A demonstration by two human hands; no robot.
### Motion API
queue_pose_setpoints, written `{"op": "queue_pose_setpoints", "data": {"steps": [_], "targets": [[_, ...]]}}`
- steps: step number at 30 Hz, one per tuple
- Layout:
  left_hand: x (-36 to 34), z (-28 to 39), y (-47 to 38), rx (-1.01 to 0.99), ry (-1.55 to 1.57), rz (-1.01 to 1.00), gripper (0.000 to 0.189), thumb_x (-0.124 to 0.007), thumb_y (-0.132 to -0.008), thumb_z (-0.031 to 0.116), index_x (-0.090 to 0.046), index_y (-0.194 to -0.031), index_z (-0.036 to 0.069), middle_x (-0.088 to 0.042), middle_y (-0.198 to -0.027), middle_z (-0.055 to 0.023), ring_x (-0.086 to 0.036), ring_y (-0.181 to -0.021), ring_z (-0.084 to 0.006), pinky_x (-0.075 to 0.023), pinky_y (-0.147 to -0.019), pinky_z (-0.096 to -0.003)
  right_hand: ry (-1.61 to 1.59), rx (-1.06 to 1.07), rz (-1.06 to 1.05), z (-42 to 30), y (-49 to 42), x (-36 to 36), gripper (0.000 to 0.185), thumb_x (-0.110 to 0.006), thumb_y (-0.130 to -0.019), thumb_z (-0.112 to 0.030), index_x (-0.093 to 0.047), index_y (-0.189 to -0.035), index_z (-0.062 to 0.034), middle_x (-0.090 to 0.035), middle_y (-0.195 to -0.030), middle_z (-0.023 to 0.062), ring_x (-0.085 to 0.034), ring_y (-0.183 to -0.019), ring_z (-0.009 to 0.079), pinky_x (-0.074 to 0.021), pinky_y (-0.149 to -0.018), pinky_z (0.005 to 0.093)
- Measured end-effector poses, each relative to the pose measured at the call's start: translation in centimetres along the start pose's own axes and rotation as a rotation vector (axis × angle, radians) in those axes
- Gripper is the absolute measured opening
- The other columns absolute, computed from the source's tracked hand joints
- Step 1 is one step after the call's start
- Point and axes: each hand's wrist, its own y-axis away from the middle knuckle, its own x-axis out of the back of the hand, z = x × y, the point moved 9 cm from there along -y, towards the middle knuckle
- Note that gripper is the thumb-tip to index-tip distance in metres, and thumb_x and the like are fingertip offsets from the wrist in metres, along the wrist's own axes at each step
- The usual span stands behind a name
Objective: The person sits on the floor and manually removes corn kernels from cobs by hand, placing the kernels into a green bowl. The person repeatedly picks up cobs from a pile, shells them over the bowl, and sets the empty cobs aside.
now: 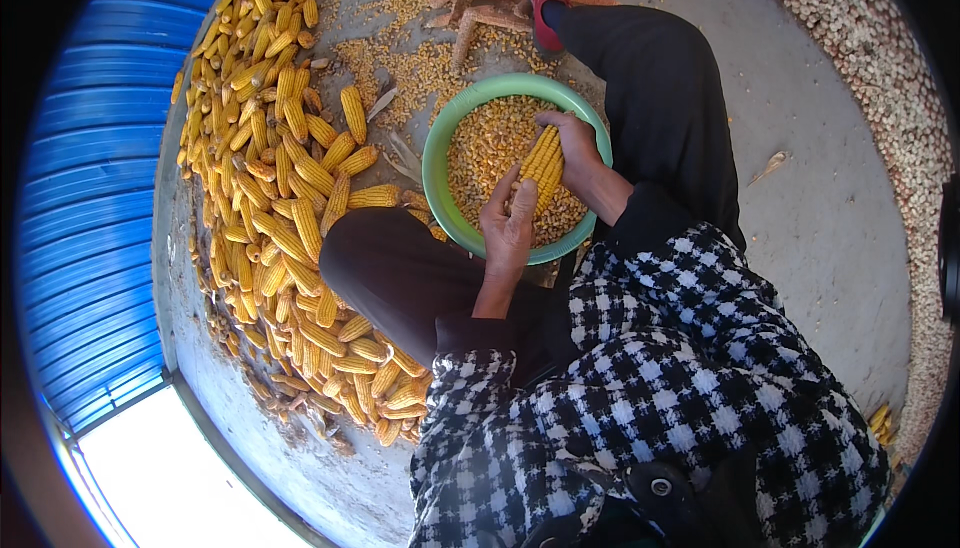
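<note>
Over a green plastic basin [435,195], my two hands hold one yellow ear of corn [543,165] between them. My left hand [508,225] grips its lower left side, with the thumb pointing up along the kernels. Around the far right end curls my right hand [574,144], hiding part of the ear. The visible kernel rows look full. Loose corn kernels [480,146] lie in the basin below, which sits between my knees.
A large heap of husked corn ears [300,225] spreads on my left, beside a blue corrugated metal wall [97,195]. Scattered kernels [420,67] and stripped cobs [487,16] lie ahead, by my red shoe [544,4]. A pale, reddish-flecked heap [862,45] lines the right side.
</note>
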Motion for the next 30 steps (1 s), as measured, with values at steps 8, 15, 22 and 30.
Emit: {"op": "queue_pose_setpoints", "data": {"steps": [8, 15, 22, 30], "targets": [[1.1, -5.7, -0.2, 0.438, 0.411, 0.246, 0.035, -0.048, -0.096, 0.038, -0.055, -0.099, 0.003, -0.049, -0.066, 0.0016, -0.033, -0.038, -0.0092, -0.0248, -0.035, -0.0248, 0.177, 0.334, 0.001, -2.3, 1.4, -1.2, 0.015, -0.066, -0.076, -0.008, -0.056, -0.084, -0.0018, -0.056, -0.072, 0.0088, -0.059, -0.059, 0.0200, -0.0503, -0.055, 0.0337], [-0.7, -3.9, -0.1, 0.503, 0.547, 0.000, 0.051, -0.037, -0.096, 0.056, -0.054, -0.100, 0.008, -0.050, -0.066, -0.0020, -0.032, -0.041, -0.0097, -0.0213, -0.035, -0.0235, 0.039, 0.143, -0.065, -1.6, 0.8, -1.2, 0.017, -0.065, -0.072, -0.003, -0.056, -0.086, 0.0003, -0.056, -0.071, 0.0085, -0.057, -0.059, 0.0186, -0.0475, -0.057, 0.0334], [-0.5, 0.8, 0.0, 0.072, 0.198, -0.073, 0.052, -0.058, -0.093, 0.039, -0.049, -0.125, -0.001, -0.054, -0.074, -0.0005, -0.041, -0.054, -0.0063, -0.0331, -0.045, -0.0230, -0.076, 0.056, 0.035, -0.5, -1.6, 0.9, 0.017, -0.063, -0.082, -0.011, -0.054, -0.093, -0.0017, -0.056, -0.071, 0.0096, -0.060, -0.058, 0.0224, -0.0513, -0.054, 0.0351], [1.3, 1.0, -0.8, -0.293, -0.097, 0.244, 0.032, -0.059, -0.092, 0.023, -0.061, -0.102, -0.007, -0.054, -0.065, 0.0005, -0.045, -0.057, -0.0050, -0.0376, -0.049, -0.0230, 0.028, 0.055, 0.265, 1.7, -1.8, 3.4, 0.018, -0.065, -0.078, -0.010, -0.055, -0.091, -0.0014, -0.054, -0.074, 0.0098, -0.058, -0.065, 0.0239, -0.0503, -0.061, 0.0375]]}}
